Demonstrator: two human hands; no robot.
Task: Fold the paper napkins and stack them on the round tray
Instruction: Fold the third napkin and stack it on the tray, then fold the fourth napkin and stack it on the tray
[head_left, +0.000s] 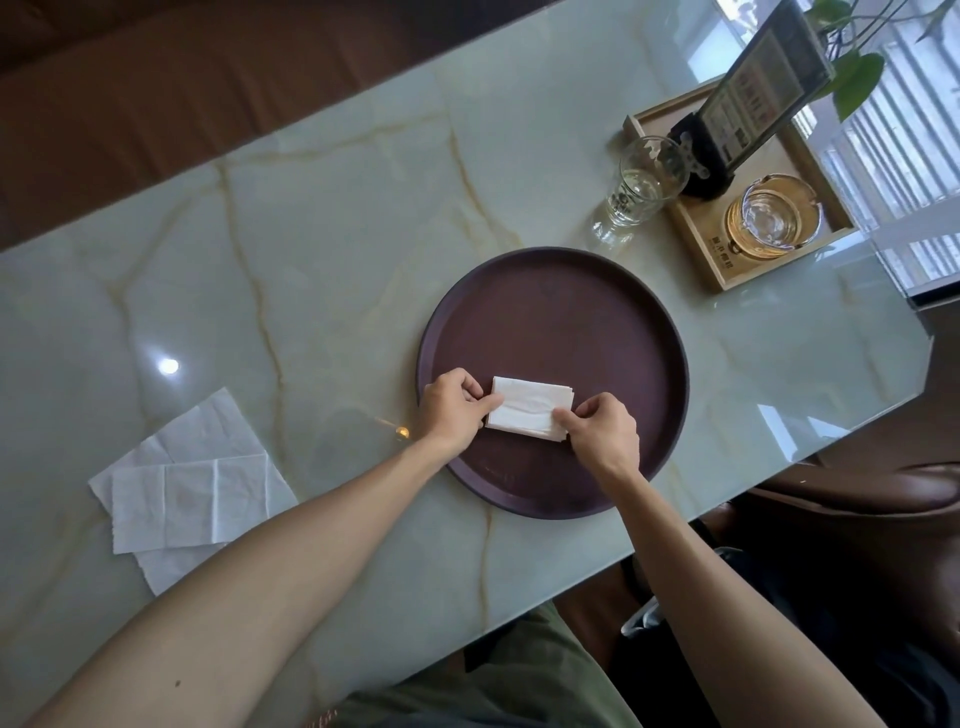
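Observation:
A dark purple round tray (571, 312) lies on the marble table. In its near left part sits a small stack of folded white napkins (527, 408). My left hand (452, 408) pinches the stack's left end, fingers curled. At the stack's right end my right hand (602, 434) pinches the near corner. Unfolded white napkins (192, 488) lie overlapped on the table to the left, partly covered by my left forearm.
A clear drinking glass (636, 192) stands beyond the tray. To its right, a wooden tray (722, 265) holds a glass ashtray (771, 215) and a black menu stand (748, 98). Plant leaves hang at the top right. A brown chair is at the right table edge.

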